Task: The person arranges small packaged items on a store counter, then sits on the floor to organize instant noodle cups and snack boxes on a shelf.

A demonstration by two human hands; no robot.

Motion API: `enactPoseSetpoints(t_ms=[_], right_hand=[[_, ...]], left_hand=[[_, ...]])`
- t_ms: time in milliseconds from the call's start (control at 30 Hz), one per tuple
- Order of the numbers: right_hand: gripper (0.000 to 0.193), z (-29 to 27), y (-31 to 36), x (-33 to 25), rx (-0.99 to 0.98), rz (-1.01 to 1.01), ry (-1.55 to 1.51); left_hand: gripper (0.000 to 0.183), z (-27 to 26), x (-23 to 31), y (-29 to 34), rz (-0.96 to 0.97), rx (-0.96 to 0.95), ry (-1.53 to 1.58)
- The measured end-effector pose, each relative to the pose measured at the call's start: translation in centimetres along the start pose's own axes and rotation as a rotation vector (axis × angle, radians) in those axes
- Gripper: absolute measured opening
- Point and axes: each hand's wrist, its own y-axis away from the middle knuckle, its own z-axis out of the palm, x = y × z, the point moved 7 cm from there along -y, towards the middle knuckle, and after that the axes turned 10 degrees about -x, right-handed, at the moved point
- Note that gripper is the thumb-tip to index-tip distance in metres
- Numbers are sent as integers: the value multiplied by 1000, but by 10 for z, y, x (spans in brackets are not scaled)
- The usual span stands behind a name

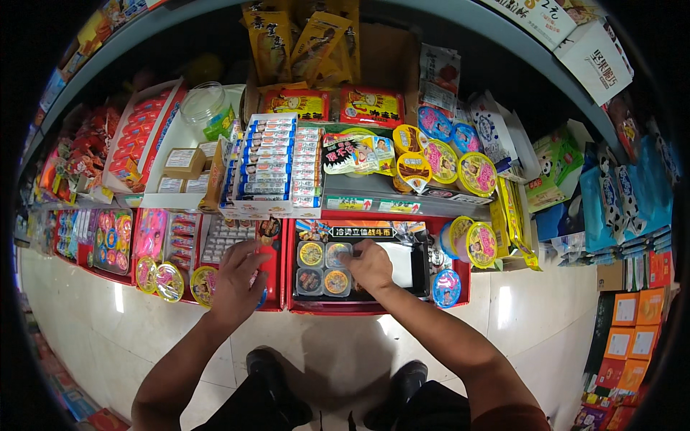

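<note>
My right hand (pixel 372 267) reaches into a shallow black display box (pixel 363 295). Its fingertips close on the edge of a small clear plastic tub (pixel 336 253) with a round piece inside. Similar tubs, among them one with a yellow-rimmed round piece (pixel 311 253), sit beside and below it in a tight group. A white panel (pixel 399 264) fills part of the box to the right of my hand. My left hand (pixel 239 279) is over the neighbouring red tray (pixel 272 279), its fingers apart and holding nothing. Part of a blue-rimmed round tub shows beside its fingers.
Above the trays, a shelf holds a white box of wrapped sticks (pixel 267 161), yellow packets (pixel 270 47) and round snack tubs (pixel 476 174). More round tubs (pixel 169 281) overhang the left tray. Orange boxes (pixel 626 309) are stacked at the right. Pale tiled floor lies below.
</note>
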Motion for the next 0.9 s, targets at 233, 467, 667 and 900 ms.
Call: enactPoseSetpoints(t_ms=[233, 467, 667, 900], right_hand=[[32, -53, -1, 20, -215, 3, -669], [23, -106, 9, 86, 52, -89, 194], [23, -89, -1, 76, 227, -147, 489], [13, -78, 12, 59, 193, -301, 866]], left_hand=[[26, 24, 26, -39, 187, -160, 47], [25, 96, 64, -58, 319, -452, 13], [43, 182, 92, -81, 247, -723, -229], [60, 188, 76, -81, 181, -582, -324]])
